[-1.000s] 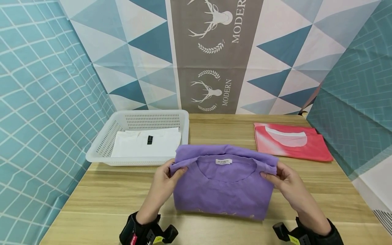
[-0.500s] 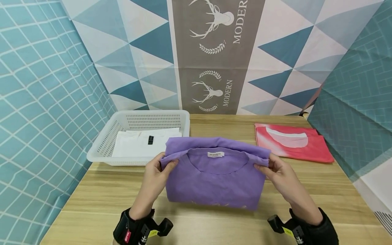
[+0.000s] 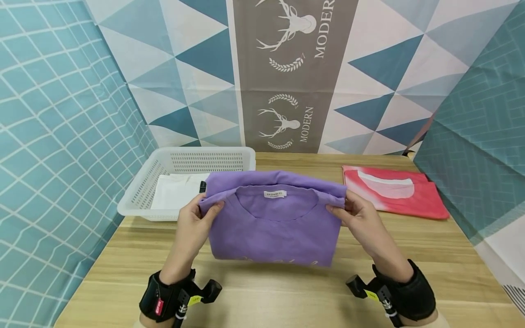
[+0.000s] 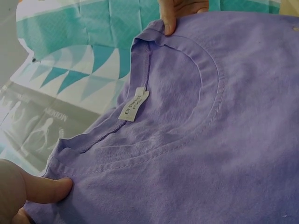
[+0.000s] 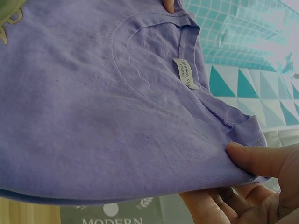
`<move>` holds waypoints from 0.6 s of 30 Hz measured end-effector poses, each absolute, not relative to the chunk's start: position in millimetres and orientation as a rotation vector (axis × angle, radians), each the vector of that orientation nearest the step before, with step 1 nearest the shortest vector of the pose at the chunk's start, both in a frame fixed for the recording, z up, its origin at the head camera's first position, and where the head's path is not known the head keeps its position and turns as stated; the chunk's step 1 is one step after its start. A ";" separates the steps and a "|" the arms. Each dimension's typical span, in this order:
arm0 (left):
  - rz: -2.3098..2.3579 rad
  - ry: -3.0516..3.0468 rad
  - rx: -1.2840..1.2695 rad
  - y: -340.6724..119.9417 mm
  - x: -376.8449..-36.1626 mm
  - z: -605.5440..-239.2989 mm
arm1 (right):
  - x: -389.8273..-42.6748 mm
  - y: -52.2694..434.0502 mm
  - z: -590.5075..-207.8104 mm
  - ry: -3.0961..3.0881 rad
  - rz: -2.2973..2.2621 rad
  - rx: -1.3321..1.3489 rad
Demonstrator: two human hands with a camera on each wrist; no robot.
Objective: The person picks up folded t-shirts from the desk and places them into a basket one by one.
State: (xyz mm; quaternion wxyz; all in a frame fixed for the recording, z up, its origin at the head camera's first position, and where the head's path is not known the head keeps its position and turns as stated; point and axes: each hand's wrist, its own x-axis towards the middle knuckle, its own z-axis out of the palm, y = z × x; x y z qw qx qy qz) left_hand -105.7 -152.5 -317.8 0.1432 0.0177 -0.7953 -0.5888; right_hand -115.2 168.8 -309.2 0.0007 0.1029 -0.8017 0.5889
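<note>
A folded purple T-shirt [image 3: 272, 228] with a white neck label hangs above the wooden table [image 3: 287, 291], held up by both hands. My left hand [image 3: 196, 223] pinches its left shoulder edge, the thumb on top of the cloth [image 4: 46, 189]. At the right shoulder edge my right hand [image 3: 353, 215] pinches it the same way, thumb over fabric [image 5: 261, 158]. The shirt's upper left corner overlaps the white basket [image 3: 139, 196] in the head view.
The white plastic basket at the back left holds a folded white garment [image 3: 176, 193] with a black tag. A folded red and pink shirt [image 3: 393, 193] lies flat at the back right. Patterned curtains close in the table on three sides.
Both hands have lifted the purple shirt off the table and carried it left and away, toward the basket. The grip on its shoulders is unchanged.
</note>
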 end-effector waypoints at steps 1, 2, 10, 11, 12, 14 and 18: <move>-1.685 -2.296 0.056 -154.9 -105.9 -316.5 | -116.3 166.5 -307.7 -2.519 1.851 0.323; -1.669 -2.300 0.066 -157.3 -106.1 -315.2 | -117.5 164.1 -306.1 -2.522 1.852 0.322; -1.594 -2.299 0.128 -173.5 -107.5 -304.9 | -126.1 147.3 -295.4 -2.488 1.881 0.380; -1.589 -2.299 0.133 -175.3 -107.7 -304.0 | -126.9 145.1 -294.2 -2.482 1.885 0.387; -1.585 -2.299 0.135 -177.0 -107.7 -303.3 | -127.6 143.1 -293.2 -2.477 1.888 0.394; -1.583 -2.290 0.142 -180.5 -107.6 -301.4 | -128.7 138.8 -291.3 -2.473 1.889 0.406; -1.574 -2.264 0.150 -187.7 -107.3 -297.3 | -130.4 130.7 -288.1 -2.480 1.871 0.429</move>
